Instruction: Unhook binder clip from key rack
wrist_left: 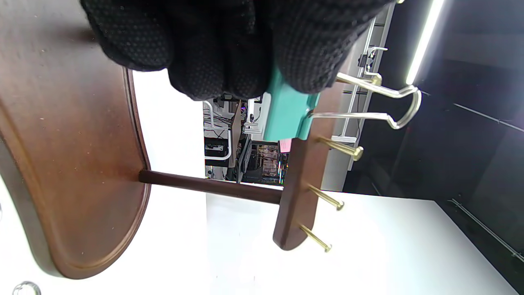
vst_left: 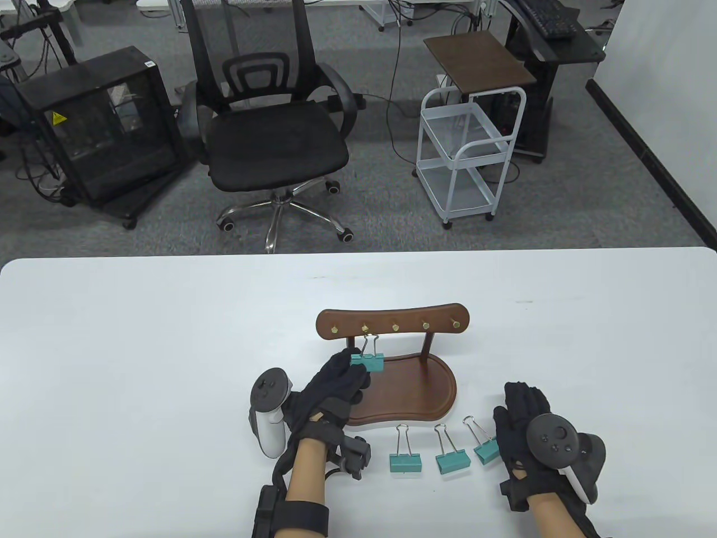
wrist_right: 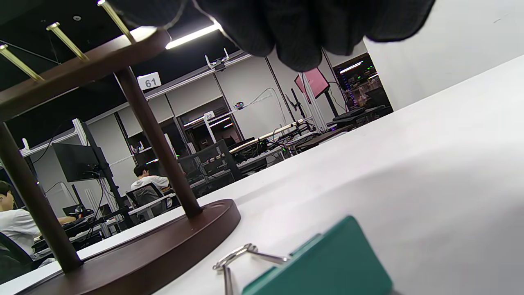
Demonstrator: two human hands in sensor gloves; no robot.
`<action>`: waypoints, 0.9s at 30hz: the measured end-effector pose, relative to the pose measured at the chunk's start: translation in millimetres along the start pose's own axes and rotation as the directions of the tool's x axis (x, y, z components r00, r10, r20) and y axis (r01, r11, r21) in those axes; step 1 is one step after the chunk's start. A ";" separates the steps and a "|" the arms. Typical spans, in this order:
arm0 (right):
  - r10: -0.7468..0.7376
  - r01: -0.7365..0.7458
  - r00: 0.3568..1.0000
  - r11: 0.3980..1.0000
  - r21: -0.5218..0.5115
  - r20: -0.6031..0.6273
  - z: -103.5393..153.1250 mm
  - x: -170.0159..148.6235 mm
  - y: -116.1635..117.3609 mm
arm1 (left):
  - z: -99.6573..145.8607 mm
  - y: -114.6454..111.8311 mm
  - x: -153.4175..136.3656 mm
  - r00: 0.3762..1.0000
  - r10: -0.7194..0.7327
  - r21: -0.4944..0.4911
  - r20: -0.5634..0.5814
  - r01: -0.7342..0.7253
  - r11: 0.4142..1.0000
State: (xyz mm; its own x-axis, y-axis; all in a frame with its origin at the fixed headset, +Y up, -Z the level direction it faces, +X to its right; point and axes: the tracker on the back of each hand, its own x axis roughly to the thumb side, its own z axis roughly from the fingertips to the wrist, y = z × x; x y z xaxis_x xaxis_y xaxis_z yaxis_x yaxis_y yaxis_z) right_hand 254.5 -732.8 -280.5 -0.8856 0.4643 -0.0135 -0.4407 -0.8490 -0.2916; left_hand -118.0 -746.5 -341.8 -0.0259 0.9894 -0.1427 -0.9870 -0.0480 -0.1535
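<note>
Grasp step: left hand (vst_left: 336,381) pinches the teal metal binder clip (vst_left: 367,361), wire loop on the second brass peg of the dark wooden key rack (vst_left: 392,325). Next: lift loop off peg tip. Right hand (vst_left: 524,417) rests flat on the table, fingers released.

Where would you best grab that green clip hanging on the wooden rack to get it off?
By its teal body, pinched across the flat faces from the front, as the left hand already does. The hanging binder clip dangles by its wire loop from a brass peg on the key rack, so gripping low leaves the loop free to slide forward off the peg.
</note>
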 end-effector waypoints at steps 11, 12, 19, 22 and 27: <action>-0.011 0.011 1.000 1.000 -0.010 0.009 -0.3 1.0 -1.2 | 34.4 4.6 13.6 0.992 -0.120 -0.013 0.032 0.120 0.993; -0.014 0.014 1.000 1.000 -0.009 0.011 -0.4 1.1 -1.1 | 37.9 5.5 15.9 0.992 -0.121 -0.015 0.040 0.122 0.992; -0.008 0.008 1.000 1.000 -0.010 0.015 -0.1 1.4 -0.8 | 52.4 9.4 16.7 0.992 -0.096 0.008 0.082 0.096 0.995; -0.007 0.007 1.000 1.000 -0.009 0.014 0.2 1.4 -0.6 | 54.6 12.1 14.5 0.989 -0.125 0.024 0.080 0.124 0.992; -0.002 0.002 1.000 1.000 -0.004 0.018 0.6 1.8 -0.1 | 60.7 14.8 21.0 0.978 -0.184 0.069 0.096 0.178 0.982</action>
State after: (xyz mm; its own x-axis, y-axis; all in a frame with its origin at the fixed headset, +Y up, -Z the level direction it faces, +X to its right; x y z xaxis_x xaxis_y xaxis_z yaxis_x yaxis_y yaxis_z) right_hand 252.8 -732.1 -279.9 -0.8873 0.4612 0.0043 -0.4417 -0.8470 -0.2958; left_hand -142.7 -718.1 -287.7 0.1409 0.9899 -0.0177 -0.9845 0.1382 -0.1083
